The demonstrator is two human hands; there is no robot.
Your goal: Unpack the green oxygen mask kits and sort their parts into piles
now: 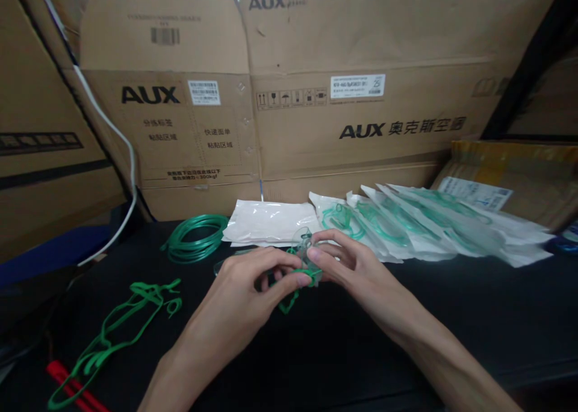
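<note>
In the middle of the head view, my two hands meet over the black table. My left hand (253,285) is closed, with thumb and fingers pinching a thin green strap (289,306). The strap's lower end hangs in a loop below those fingers. My right hand (352,261) has its thumb and fingertips closed around a small clear plastic piece (301,236), whose rounded top shows above the fingers. Strap and plastic piece touch between the hands. Fingers hide where they join, so I cannot tell if the strap is fastened.
A coil of green tubing (195,237) lies at the back left, beside white pouches (271,220). Several pouches with green tubing (388,222) overlap to the right. Loose green straps (130,321) lie at left, near a red object (67,383). Cardboard boxes (307,135) wall the back.
</note>
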